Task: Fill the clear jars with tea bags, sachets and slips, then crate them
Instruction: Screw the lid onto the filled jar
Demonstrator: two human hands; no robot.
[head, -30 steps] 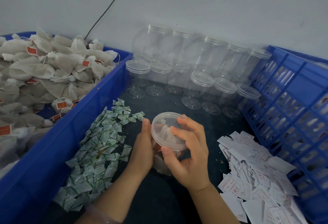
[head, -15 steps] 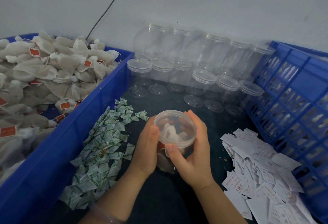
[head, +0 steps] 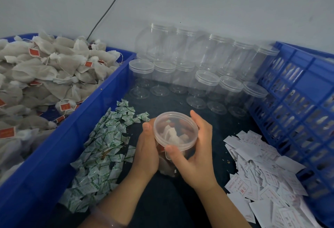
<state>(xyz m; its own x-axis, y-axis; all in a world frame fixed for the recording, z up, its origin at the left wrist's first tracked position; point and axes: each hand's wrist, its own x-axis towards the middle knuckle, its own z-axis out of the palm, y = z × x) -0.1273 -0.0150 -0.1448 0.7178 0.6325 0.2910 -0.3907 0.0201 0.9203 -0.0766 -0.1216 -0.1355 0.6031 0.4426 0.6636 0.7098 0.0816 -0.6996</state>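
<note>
Jar (head: 168, 164) position: between both hands, over the dark table (head: 162, 200), midway between the green sachets (head: 104, 148) and the white slips (head: 262, 182). The left hand (head: 147, 152) wraps the jar's left wall, fingers curled behind it, thumb up against the lid (head: 176, 130). The right hand (head: 197, 157) clasps the lid rim from the right: thumb on the near edge, fingers round the far edge.

Orientation: the jar stands near upright. Its long axis runs from the table up toward the camera, lid end uppermost and tipped slightly toward the viewer. Whether the base touches the table cannot be told. Tea bags (head: 171, 135) show through the clear lid.

Surroundings: a blue bin (head: 54, 146) heaped with tea bags lies to the left, a blue lattice crate (head: 298, 101) to the right. Capped empty jars (head: 206, 83) stand in rows against the wall behind.
</note>
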